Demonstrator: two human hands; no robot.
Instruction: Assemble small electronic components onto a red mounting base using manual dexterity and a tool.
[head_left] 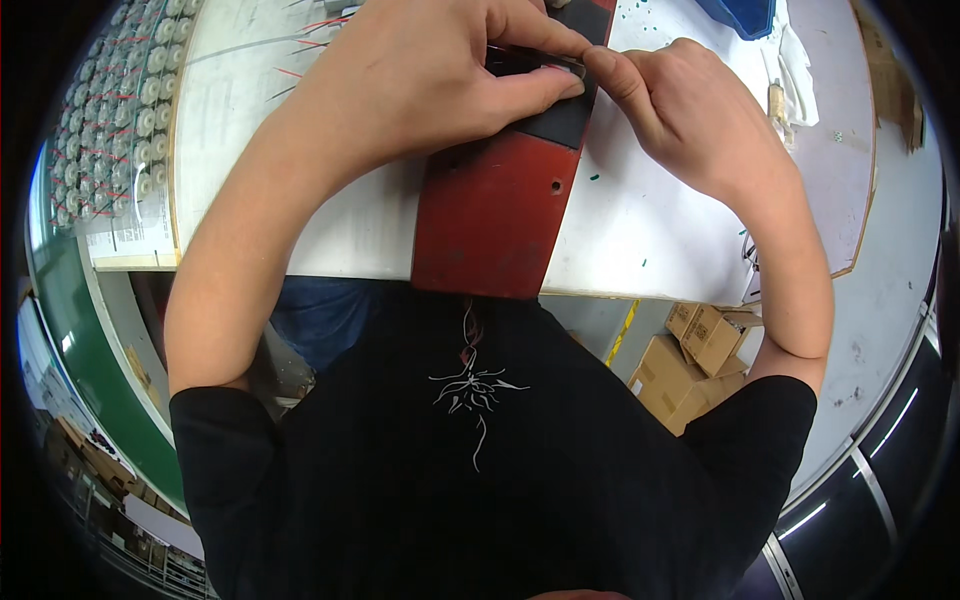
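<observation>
A red block-shaped fixture point(490, 215) stands on the white table point(630, 230), reaching to its near edge. Across its far part lies a black pad point(556, 126). Over this pad my left hand point(455, 75) is closed, thumb and index finger pinching at something small near their tips that I cannot make out. From the right, my right hand point(690, 115) meets it with curled fingers, its thumb and index tip pressed together against the left fingertips. Whatever the right fingers grip is hidden.
Rows of round clear parts with red wires point(115, 120) fill the left side. Loose wires point(308, 44) lie beyond my left forearm. A blue bin point(742, 16), white cloth point(797, 75) and slim tool point(776, 102) sit at far right. Cardboard boxes point(672, 385) stand below the table.
</observation>
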